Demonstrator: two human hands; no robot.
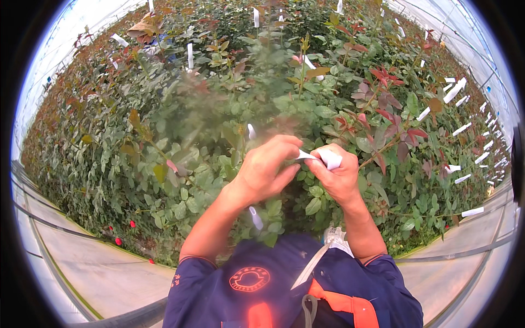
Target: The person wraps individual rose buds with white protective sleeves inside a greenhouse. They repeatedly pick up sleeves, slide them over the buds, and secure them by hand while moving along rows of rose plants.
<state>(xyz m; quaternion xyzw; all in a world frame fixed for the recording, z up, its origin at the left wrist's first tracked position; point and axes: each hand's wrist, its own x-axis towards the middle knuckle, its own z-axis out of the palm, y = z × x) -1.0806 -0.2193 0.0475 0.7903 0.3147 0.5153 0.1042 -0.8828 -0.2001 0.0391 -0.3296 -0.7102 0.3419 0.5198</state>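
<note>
Both hands are raised together over the leafy rose bushes [205,164]. My right hand [338,172] is closed around a white paper or foam strip [330,159], pinched between thumb and fingers, with part of it curling above the fist. The strip's narrow end reaches left to the fingertips of my left hand [270,166], whose thumb stands apart below; the fingertip contact is partly hidden. A white sleeve [251,131] is on the plants just above my left hand, and another pale looped strip [256,218] hangs below it.
Several white sleeves, such as one at the right [454,90], stand on stems. A person in a straw hat [141,28] is among the plants at upper left. A bag [336,238] hangs at my waist. Pale ground covering [102,262] with dark pipes borders the bed.
</note>
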